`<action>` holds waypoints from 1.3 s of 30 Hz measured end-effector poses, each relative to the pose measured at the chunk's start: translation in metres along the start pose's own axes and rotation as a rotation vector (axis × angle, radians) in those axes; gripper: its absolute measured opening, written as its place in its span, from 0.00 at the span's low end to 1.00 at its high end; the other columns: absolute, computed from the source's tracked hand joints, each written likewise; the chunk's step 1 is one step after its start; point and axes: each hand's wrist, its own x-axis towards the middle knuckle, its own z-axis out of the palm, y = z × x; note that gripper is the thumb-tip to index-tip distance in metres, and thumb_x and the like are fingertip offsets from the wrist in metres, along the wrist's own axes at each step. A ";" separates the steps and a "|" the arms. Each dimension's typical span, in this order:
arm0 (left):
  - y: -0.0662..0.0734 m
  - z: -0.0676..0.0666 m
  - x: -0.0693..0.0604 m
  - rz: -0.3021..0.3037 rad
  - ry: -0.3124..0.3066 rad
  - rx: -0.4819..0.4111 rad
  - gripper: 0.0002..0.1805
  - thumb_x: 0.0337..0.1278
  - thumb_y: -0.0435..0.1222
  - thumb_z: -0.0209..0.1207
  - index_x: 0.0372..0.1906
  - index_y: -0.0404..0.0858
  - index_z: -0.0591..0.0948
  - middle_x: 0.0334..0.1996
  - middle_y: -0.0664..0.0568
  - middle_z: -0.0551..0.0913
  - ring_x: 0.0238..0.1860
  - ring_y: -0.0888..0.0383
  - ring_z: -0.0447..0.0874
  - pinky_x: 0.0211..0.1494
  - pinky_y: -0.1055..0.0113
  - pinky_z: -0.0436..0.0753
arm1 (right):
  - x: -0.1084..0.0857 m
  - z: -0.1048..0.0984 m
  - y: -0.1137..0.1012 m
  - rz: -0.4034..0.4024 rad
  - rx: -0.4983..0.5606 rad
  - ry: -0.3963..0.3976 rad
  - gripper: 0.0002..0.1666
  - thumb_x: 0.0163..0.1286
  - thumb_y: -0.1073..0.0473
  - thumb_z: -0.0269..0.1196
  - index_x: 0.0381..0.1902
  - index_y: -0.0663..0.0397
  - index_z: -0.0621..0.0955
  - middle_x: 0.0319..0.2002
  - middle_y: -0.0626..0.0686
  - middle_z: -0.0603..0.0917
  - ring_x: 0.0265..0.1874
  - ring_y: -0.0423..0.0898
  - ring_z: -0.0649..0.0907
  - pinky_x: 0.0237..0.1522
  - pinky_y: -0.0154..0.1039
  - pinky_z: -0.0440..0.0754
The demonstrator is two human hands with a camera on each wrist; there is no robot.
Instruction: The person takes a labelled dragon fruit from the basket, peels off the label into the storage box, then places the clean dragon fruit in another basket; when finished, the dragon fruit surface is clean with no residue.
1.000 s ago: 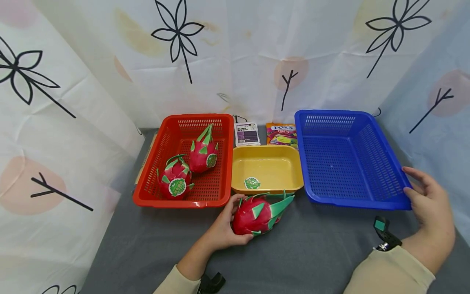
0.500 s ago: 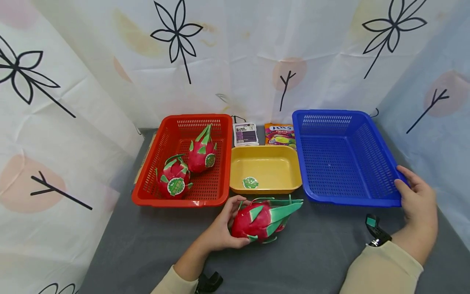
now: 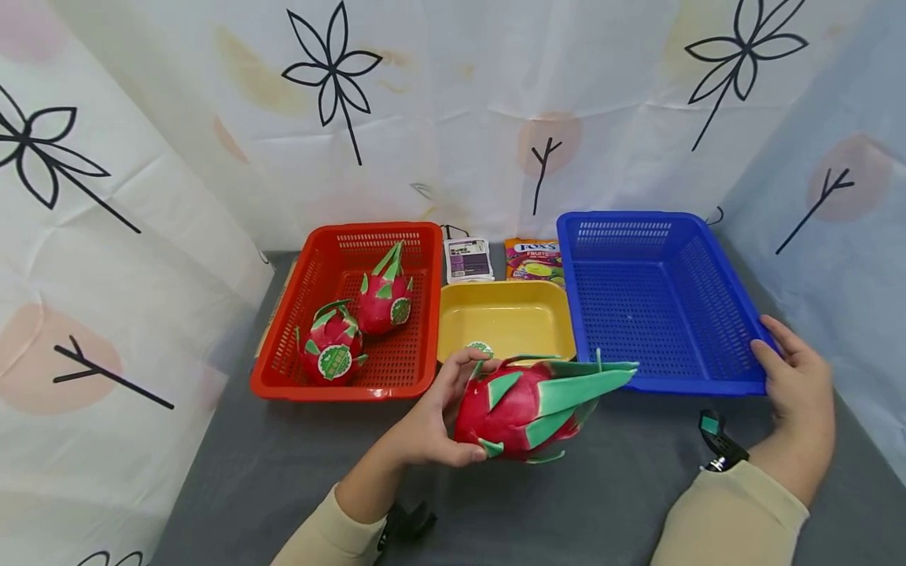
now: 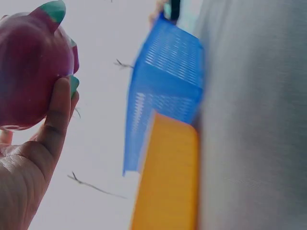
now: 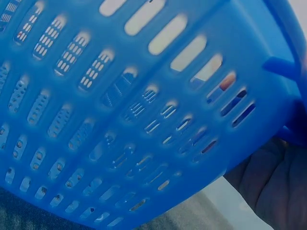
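Head view: white fabric backdrop with black line-drawn flowers [image 3: 453, 102] stands beyond both hands. Dark grey cloth-covered table [image 3: 283, 479] is under them.

Blue rectangular perforated plastic basket [image 3: 630, 314]: directly left of the right hand. Red rectangular perforated plastic basket [image 3: 382, 393]: beyond the left hand, off to its left. Yellow shallow rectangular tray [image 3: 510, 322]: just beyond the left hand, between the two baskets.

Right hand [image 3: 800, 377]: gripping the blue basket's right edge near its front corner; right wrist view has the palm at the rim, fingers mostly hidden. Left hand [image 3: 428, 428]: curled around one end of a glossy red oval dragon fruit with long green leaf tips [image 3: 506, 409]. Left wrist view puts that fruit clear of the table. Tips point away from the left hand, toward the blue basket.

Two smaller-looking red-and-green dragon fruits [image 3: 385, 303], green round labels on both, sit in the red basket.

Beyond the tray from the left hand: orange-and-purple FOX'S candy bag [image 3: 534, 259], white-and-purple packet [image 3: 468, 259].

Green-and-white round sticker [image 3: 480, 347]: in the tray, just past the left fingers.
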 end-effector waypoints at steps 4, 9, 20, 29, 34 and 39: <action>0.009 0.003 0.031 0.008 0.003 0.004 0.50 0.49 0.32 0.72 0.72 0.39 0.53 0.72 0.41 0.61 0.72 0.44 0.62 0.59 0.48 0.82 | 0.001 0.000 0.000 -0.039 0.040 -0.010 0.32 0.76 0.58 0.62 0.76 0.43 0.72 0.48 0.33 0.81 0.30 0.25 0.83 0.29 0.21 0.80; 0.010 0.009 0.067 -0.028 0.062 0.019 0.50 0.46 0.24 0.69 0.72 0.42 0.53 0.72 0.43 0.63 0.72 0.47 0.64 0.60 0.49 0.82 | 0.002 -0.001 0.002 -0.087 0.098 -0.023 0.30 0.74 0.61 0.64 0.72 0.42 0.76 0.41 0.31 0.82 0.30 0.26 0.84 0.31 0.20 0.80; -0.009 0.020 0.140 -0.179 0.181 0.155 0.50 0.49 0.28 0.72 0.71 0.52 0.55 0.68 0.52 0.67 0.62 0.56 0.74 0.54 0.60 0.85 | 0.001 0.000 0.009 -0.051 0.043 0.022 0.31 0.73 0.57 0.66 0.72 0.39 0.76 0.44 0.33 0.82 0.29 0.26 0.83 0.30 0.20 0.79; -0.036 0.033 0.197 -0.294 0.117 0.334 0.51 0.47 0.34 0.77 0.72 0.48 0.57 0.64 0.51 0.68 0.59 0.56 0.72 0.45 0.67 0.86 | 0.004 0.001 0.005 -0.036 -0.026 0.055 0.32 0.74 0.54 0.66 0.74 0.39 0.74 0.53 0.36 0.80 0.30 0.26 0.81 0.30 0.19 0.78; -0.050 0.043 0.217 -0.382 0.034 0.481 0.52 0.45 0.40 0.79 0.71 0.51 0.58 0.62 0.53 0.69 0.58 0.59 0.72 0.44 0.71 0.85 | 0.004 0.002 0.005 -0.046 -0.017 0.055 0.32 0.73 0.55 0.66 0.73 0.40 0.75 0.47 0.33 0.82 0.30 0.27 0.81 0.30 0.19 0.78; -0.061 0.052 0.230 -0.440 -0.063 0.624 0.52 0.43 0.44 0.80 0.71 0.50 0.58 0.58 0.55 0.72 0.55 0.63 0.73 0.46 0.73 0.82 | 0.003 0.001 0.005 -0.074 0.034 0.038 0.31 0.73 0.56 0.67 0.72 0.42 0.76 0.37 0.30 0.82 0.28 0.28 0.83 0.29 0.21 0.80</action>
